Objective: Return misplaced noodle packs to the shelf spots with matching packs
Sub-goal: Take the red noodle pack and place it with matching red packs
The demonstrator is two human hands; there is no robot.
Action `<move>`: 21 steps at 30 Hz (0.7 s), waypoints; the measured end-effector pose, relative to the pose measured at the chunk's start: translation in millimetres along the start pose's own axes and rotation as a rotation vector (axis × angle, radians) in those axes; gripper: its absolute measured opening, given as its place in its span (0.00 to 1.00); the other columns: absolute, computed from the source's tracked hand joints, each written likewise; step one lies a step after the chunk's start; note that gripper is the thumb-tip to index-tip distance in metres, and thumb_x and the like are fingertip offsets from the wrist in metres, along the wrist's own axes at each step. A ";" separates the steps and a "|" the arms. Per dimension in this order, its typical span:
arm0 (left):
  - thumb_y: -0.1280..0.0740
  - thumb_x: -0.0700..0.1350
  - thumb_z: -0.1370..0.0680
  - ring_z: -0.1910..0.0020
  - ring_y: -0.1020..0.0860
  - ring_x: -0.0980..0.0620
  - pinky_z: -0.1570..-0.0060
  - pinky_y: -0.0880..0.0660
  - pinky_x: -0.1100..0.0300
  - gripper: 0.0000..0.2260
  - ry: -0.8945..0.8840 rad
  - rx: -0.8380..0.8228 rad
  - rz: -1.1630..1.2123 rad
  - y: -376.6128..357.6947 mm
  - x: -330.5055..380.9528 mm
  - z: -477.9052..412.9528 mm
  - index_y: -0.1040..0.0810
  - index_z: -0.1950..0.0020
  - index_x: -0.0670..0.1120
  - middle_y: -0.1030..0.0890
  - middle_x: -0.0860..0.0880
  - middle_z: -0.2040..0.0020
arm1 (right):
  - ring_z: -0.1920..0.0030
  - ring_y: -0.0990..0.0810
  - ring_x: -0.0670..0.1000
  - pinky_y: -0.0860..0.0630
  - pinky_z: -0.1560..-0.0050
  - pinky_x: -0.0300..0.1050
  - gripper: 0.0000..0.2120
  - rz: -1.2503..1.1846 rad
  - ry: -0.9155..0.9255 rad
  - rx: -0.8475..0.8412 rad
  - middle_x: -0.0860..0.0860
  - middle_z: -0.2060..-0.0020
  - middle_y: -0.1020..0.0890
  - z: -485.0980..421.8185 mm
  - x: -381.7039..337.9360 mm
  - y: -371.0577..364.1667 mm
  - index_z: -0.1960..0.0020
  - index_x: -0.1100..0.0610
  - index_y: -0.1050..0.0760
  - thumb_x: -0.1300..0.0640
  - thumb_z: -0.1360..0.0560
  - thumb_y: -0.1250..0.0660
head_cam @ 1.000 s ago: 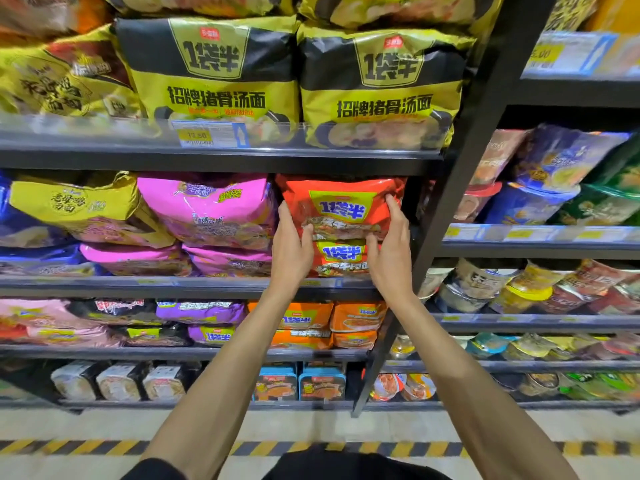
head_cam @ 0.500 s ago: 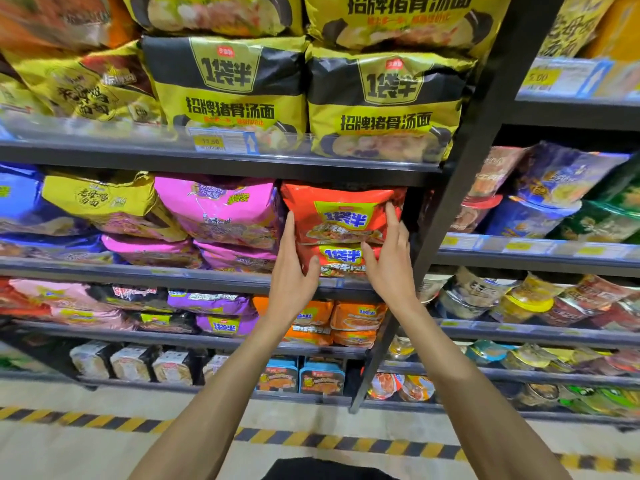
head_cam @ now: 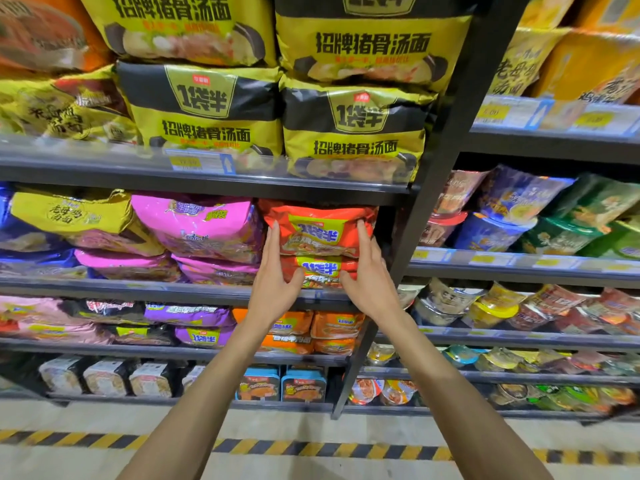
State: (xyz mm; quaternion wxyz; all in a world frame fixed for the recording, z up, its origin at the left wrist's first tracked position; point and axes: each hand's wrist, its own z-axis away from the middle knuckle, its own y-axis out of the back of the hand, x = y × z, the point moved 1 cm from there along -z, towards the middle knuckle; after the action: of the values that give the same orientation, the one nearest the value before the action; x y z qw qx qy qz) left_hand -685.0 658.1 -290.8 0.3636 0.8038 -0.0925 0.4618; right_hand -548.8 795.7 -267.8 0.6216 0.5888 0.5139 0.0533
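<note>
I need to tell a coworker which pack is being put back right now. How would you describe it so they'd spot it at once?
Find the dark upright post between the two shelving bays; just left of it, under the shelf of big yellow-and-black packs, is a stack of two red-orange packs. It is the top red-orange pack, between the left hand and right hand. Its neighbours to the left are pink packs.

Glossy, crinkled plastic film on red noodle pack [head_cam: 317, 230]; same sheen on pink packs [head_cam: 197, 223]. Dark matt metal shelf [head_cam: 138, 292] edges, clear glossy plastic price strip [head_cam: 201, 162]. Smooth pale floor [head_cam: 104, 417], matt.
</note>
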 end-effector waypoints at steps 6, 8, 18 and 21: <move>0.33 0.47 0.19 0.18 0.47 0.53 0.24 0.41 0.55 0.37 -0.046 -0.089 -0.154 24.5 -3.2 0.6 0.52 0.16 0.50 0.48 0.52 0.16 | 0.25 0.36 0.57 0.24 0.39 0.55 0.41 0.138 -0.007 -0.002 0.54 0.21 0.42 4.3 -11.0 15.2 0.19 0.46 0.59 0.53 0.21 0.35; 0.34 0.47 0.18 0.18 0.45 0.50 0.22 0.40 0.49 0.35 -0.081 -0.138 -0.225 33.2 -3.2 2.6 0.50 0.16 0.48 0.45 0.50 0.17 | 0.26 0.36 0.58 0.24 0.38 0.55 0.39 0.176 -0.024 -0.026 0.54 0.22 0.40 9.3 -16.7 18.7 0.19 0.50 0.55 0.53 0.21 0.35; 0.37 0.54 0.19 0.27 0.31 0.40 0.32 0.31 0.44 0.24 -0.255 -0.372 -0.741 83.5 16.0 10.8 0.30 0.24 0.47 0.25 0.45 0.30 | 0.29 0.34 0.60 0.29 0.35 0.59 0.25 0.745 0.080 -0.242 0.57 0.29 0.31 46.0 -76.5 31.2 0.27 0.54 0.34 0.48 0.21 0.36; 0.39 0.58 0.19 0.25 0.35 0.40 0.29 0.35 0.43 0.25 -0.249 -0.456 -0.892 97.9 21.8 9.1 0.32 0.24 0.50 0.27 0.45 0.28 | 0.27 0.37 0.59 0.36 0.31 0.58 0.28 0.774 0.064 -0.414 0.56 0.27 0.34 53.9 -96.7 33.7 0.23 0.52 0.40 0.46 0.20 0.38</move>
State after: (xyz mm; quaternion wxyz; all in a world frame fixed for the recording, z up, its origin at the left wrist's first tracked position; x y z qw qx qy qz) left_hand -714.2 585.7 -227.2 0.6774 0.7141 0.1183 0.1308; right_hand -537.8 704.4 -197.5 0.6444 0.5990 0.2529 0.4025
